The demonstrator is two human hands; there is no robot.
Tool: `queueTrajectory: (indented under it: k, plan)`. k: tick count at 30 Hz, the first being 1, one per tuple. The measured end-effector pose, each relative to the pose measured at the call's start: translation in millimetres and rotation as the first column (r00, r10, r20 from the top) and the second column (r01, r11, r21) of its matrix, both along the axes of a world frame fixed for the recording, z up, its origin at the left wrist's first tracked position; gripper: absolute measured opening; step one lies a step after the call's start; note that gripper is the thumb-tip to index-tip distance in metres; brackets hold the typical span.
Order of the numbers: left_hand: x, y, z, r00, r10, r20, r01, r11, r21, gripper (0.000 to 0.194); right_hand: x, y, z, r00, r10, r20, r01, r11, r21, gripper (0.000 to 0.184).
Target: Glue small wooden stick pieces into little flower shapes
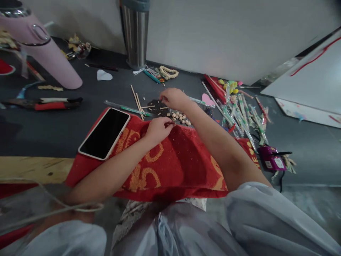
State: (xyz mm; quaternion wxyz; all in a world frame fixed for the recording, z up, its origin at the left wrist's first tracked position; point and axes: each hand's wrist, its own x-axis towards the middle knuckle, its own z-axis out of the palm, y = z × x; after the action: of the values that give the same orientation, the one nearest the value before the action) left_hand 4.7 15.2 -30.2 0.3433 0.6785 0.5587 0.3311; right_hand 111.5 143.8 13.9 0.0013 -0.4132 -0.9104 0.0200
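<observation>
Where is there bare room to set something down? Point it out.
Bare tabletop lies between the pliers and the phone, and right of the purple box. Crowded: pale pieces by the left hand, the wrapped sticks.

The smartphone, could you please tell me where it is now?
The smartphone lies on the red towel, left of the left hand, in the head view.

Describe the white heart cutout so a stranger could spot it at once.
Look along the wall for the steel flask, then left to the pink tumbler. Between them, flat on the dark tabletop, lies the white heart cutout, beside a thin dark stick. Its plain white colour sets it apart from the pink heart cutout beyond the right hand.
</observation>
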Motion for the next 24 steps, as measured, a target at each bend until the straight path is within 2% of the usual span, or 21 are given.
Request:
queueTrajectory:
  k: [5, 12, 15, 17, 20, 24]
  plan:
    - [1, -1, 1.4, 1.0, -0.022, 0.016, 0.021, 1.0, 0.012, 0.016, -11, 13, -6.3, 0.986, 0.147, 0.075, -0.149, 0.989, 0.022, 0.027]
    - [1, -2, 1.7, 0.999, -0.028, 0.02, 0.028, 1.0, 0.014, 0.017, -17, 19, -11.5, 0.973, 0.185, 0.141, -0.19, 0.982, 0.018, 0.022]
    - [1, -1, 0.4, 0.999, -0.021, 0.049, 0.021, 1.0, 0.013, 0.016, -13, 21, -10.7, 0.977, 0.177, 0.121, -0.179, 0.984, 0.004, 0.022]
    - [1, -1, 0.4, 0.999, -0.017, 0.048, 0.016, 1.0, 0.007, 0.015, -3, 18, -6.6, 0.988, 0.147, 0.036, -0.148, 0.989, 0.0, 0.023]
    - [0, 0, 1.6, 1.0, -0.011, 0.017, 0.011, 1.0, -0.005, 0.014, 19, 2, 1.6, 0.978, 0.069, -0.197, -0.069, 0.998, 0.004, 0.02]
    - [-1, 1, 1.5, 1.0, -0.014, 0.01, 0.014, 1.0, 0.012, 0.013, 54, -42, 4.6, 0.862, -0.075, -0.502, 0.04, 0.996, -0.079, 0.015]
